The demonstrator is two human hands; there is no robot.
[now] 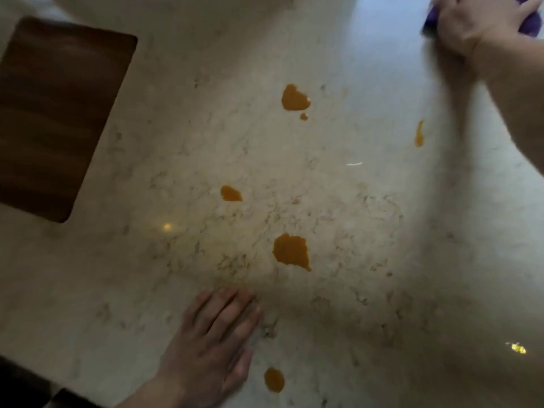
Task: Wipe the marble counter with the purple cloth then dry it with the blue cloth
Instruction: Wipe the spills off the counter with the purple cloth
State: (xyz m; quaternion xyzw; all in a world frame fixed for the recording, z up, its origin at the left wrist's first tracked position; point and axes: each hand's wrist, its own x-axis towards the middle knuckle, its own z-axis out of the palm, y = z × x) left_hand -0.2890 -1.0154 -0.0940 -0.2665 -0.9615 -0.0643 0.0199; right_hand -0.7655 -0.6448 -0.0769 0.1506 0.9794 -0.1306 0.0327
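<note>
Far right corner: right hand (477,22) grips purple cloth (429,20) beneath; left hand (215,334) flat, fingers spread.

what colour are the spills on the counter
Orange-amber, several blobs such as the large spill on the pale veined marble counter; seen in the head view.

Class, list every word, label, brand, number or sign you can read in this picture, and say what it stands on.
None: no text shows on the marble counter, the wooden board or the purple cloth.
</note>
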